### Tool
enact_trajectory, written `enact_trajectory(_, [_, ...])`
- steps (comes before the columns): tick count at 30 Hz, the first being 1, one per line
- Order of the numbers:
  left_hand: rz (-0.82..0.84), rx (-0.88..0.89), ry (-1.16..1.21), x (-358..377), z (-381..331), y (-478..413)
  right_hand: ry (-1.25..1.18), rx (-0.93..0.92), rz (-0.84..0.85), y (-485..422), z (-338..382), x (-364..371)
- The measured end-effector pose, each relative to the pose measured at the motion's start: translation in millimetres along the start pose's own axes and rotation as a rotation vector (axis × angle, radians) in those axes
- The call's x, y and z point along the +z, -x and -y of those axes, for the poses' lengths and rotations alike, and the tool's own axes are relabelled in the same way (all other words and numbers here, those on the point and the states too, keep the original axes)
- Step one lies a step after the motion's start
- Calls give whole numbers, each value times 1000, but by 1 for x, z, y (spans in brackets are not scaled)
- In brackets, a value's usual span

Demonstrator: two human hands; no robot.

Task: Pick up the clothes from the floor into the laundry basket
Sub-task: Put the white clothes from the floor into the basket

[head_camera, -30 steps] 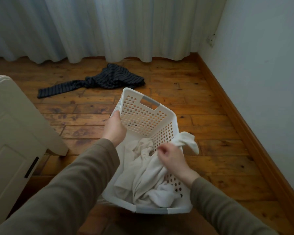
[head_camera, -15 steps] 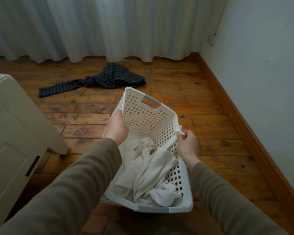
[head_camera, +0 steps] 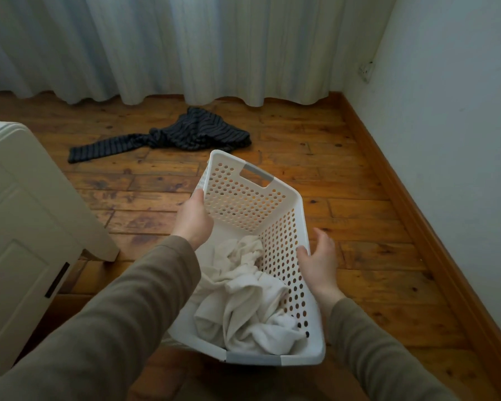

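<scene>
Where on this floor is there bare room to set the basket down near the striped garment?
Bare boards lie between the laundry basket and the skirting board on the right, and between the dark striped garment and the curtain. It is tighter on the left, where the cream cabinet stands close to the left hand.

There was one white laundry basket (head_camera: pixel 275 215) and one dark striped garment (head_camera: pixel 185 136) lying on the floor (head_camera: pixel 359 198). Inside the basket sat one bundle of pale cloth (head_camera: pixel 243 302); how many pieces made it up could not be told. Two hands showed, one left hand (head_camera: pixel 193 219) and one right hand (head_camera: pixel 320 261), plus one cream cabinet (head_camera: pixel 26 227).
</scene>
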State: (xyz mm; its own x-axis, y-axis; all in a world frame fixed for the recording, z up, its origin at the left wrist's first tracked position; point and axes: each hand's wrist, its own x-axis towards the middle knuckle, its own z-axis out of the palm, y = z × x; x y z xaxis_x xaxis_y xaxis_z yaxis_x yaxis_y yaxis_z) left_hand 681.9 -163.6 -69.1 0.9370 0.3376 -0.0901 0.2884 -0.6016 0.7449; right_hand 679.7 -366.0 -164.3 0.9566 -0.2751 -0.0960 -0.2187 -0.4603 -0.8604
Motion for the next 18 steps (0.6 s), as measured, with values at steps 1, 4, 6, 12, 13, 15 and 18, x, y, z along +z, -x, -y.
enact_trajectory(1, [2,-5,-3,-1,1,0,-33,140,53,-2,-5,-5])
enact_trajectory(4, [13,-19,3,-4,3,0,-185,497,356,3,-11,-12])
enact_trajectory(6, [24,-34,23,-7,3,0,-232,567,452,6,-9,-12])
enact_trajectory(12, [58,-135,128,-22,11,-4,-203,523,448,-4,18,-20])
enact_trajectory(13, [57,-154,161,-24,11,-5,-167,496,436,-10,25,-23])
enact_trajectory(15, [64,-179,212,-29,6,-10,-105,445,419,-23,42,-32])
enact_trajectory(18, [78,-200,264,-42,-16,-19,-48,408,404,-39,80,-52])
